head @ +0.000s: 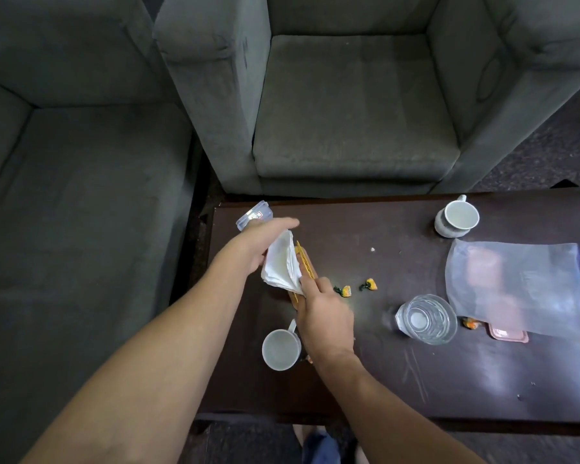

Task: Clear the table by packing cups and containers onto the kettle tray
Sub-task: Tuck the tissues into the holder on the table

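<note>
My left hand (260, 246) grips a stack of white napkins (282, 267) above the left end of the dark table (399, 380). My right hand (325, 318) holds the near end of a flat yellow holder (303, 266) that lies against the napkins, with its index finger touching them. A white cup (281, 349) stands just left of my right wrist. A second white cup (457, 217) sits at the far side on a white base. A clear glass (426, 319) stands right of centre. A clear plastic container (253, 214) lies at the far left corner. No kettle tray is in view.
A translucent plastic sheet (516, 289) covers a pink container (508, 337) at the right. Small orange sweets (344, 291) lie mid-table. A grey armchair (349, 112) stands behind the table and a grey sofa (81, 195) to the left.
</note>
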Tool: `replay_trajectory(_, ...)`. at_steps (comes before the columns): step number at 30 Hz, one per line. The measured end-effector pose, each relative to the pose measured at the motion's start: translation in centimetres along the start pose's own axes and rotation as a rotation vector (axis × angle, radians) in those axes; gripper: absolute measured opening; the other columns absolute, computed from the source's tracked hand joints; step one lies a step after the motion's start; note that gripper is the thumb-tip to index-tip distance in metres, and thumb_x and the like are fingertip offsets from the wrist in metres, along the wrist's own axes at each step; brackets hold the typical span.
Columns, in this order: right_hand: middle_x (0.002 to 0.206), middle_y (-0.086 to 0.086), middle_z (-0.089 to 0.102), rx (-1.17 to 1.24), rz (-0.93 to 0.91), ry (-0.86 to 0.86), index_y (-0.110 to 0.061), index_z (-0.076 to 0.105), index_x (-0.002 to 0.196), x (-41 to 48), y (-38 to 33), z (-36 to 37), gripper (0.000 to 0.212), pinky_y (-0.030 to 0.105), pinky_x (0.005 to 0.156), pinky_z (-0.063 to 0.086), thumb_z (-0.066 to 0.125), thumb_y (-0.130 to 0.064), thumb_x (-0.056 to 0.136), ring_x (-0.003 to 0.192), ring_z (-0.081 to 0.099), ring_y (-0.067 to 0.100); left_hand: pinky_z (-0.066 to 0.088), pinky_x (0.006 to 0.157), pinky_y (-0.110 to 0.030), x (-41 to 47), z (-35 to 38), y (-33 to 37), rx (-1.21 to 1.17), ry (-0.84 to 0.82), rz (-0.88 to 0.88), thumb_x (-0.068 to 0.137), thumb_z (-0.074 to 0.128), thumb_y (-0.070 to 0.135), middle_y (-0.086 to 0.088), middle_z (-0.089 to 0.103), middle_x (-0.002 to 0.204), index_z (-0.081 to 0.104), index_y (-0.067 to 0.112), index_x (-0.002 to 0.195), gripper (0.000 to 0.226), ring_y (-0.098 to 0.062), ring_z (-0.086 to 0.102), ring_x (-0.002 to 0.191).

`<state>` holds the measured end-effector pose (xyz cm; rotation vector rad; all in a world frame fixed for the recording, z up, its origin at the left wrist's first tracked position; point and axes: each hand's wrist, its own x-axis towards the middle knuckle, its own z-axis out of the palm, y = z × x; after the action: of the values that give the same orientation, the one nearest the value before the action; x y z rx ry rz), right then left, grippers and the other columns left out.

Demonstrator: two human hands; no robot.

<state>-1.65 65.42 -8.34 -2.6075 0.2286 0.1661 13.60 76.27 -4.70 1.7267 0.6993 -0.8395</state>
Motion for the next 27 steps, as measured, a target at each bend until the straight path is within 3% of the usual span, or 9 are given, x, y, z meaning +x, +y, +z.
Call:
replay_trajectory(4,0.11,0.008,0.063,-0.072,0.022,-0.032,-0.015,0.062,0.118,-0.1,0.3,1.2,0.036,0.035,0.055,0.037,0.068,-0.005,0.084,0.081,0.067,0.034,0.06,0.058,-0.027,0.6,0.8,0.5,0.29,0.095,0.074,0.087,0.075,0.009,-0.008,0.071,0.097,0.058,0.008,0.113,0.031,-0.015,0.072,0.079)
replay_trajectory(8,0.107,0.011,0.066,-0.133,0.014,-0.062,-0.011,0.068,0.117,-0.2,0.4,1.7,0.042,0.035,0.049,0.042,0.076,-0.007,0.076,0.075,0.069,0.035,0.063,0.085,-0.039,1.3,1.6,0.6,0.533,0.229,0.136,0.087,0.066,-0.002,-0.014,0.073,0.102,0.055,0.019,0.081,0.025,-0.026,0.077,0.089)
replay_trajectory(12,0.105,0.011,0.066,-0.165,0.035,-0.066,-0.01,0.07,0.116,-0.1,0.9,1.7,0.041,0.035,0.049,0.048,0.075,-0.013,0.076,0.077,0.068,0.034,0.063,0.085,-0.04,1.7,2.0,0.0,0.586,0.277,0.179,0.084,0.069,0.013,-0.006,0.067,0.097,0.05,0.024,0.073,0.025,-0.027,0.073,0.09)
replay_trajectory(14,0.102,0.008,0.067,-0.177,0.042,-0.048,-0.012,0.071,0.113,0.2,1.0,1.6,0.033,0.034,0.05,0.048,0.071,-0.018,0.081,0.076,0.069,0.032,0.061,0.086,-0.038,1.6,2.0,-0.6,0.558,0.336,0.205,0.083,0.068,0.025,-0.004,0.068,0.101,0.062,0.023,0.089,0.008,-0.029,0.072,0.092)
replay_trajectory(17,0.107,0.004,0.071,-0.197,0.011,-0.062,-0.018,0.065,0.122,0.8,1.3,2.0,0.03,0.033,0.057,0.047,0.057,-0.02,0.094,0.081,0.072,0.032,0.059,0.087,-0.038,1.7,2.0,-1.7,0.503,0.423,0.218,0.085,0.066,0.036,-0.003,0.07,0.105,0.067,0.021,0.119,0.037,-0.028,0.071,0.096)
replay_trajectory(20,0.102,0.004,0.072,-0.141,0.012,-0.051,-0.021,0.064,0.125,1.4,1.7,2.3,0.03,0.032,0.057,0.044,0.054,-0.019,0.097,0.078,0.072,0.034,0.054,0.076,-0.033,1.8,2.3,-2.6,0.487,0.466,0.242,0.087,0.064,0.041,0.004,0.065,0.084,0.066,0.022,0.1,0.023,-0.025,0.069,0.09)
replay_trajectory(22,0.101,0.005,0.072,-0.12,0.029,-0.061,-0.022,0.065,0.123,1.5,2.0,2.5,0.029,0.032,0.057,0.041,0.055,-0.019,0.097,0.078,0.071,0.036,0.049,0.074,-0.031,1.7,2.4,-3.1,0.487,0.473,0.214,0.088,0.062,0.047,0.001,0.067,0.094,0.068,0.018,0.109,0.036,-0.024,0.067,0.095)
replay_trajectory(25,0.09,0.006,0.073,-0.124,0.038,-0.067,-0.019,0.068,0.112,1.2,2.5,2.7,0.019,0.031,0.054,0.042,0.059,-0.019,0.095,0.071,0.07,0.035,0.058,0.088,-0.043,1.3,2.7,-4.0,0.437,0.432,0.112,0.084,0.058,0.058,-0.009,0.063,0.122,0.06,0.016,0.129,0.062,-0.031,0.065,0.107)
replay_trajectory(27,0.08,0.006,0.072,-0.135,0.038,-0.047,-0.019,0.067,0.107,1.0,2.7,2.8,0.015,0.029,0.052,0.035,0.059,-0.021,0.095,0.064,0.069,0.034,0.06,0.086,-0.045,0.8,2.8,-4.6,0.307,0.374,0.025,0.082,0.057,0.063,-0.007,0.058,0.126,0.056,0.018,0.133,0.068,-0.03,0.062,0.109)
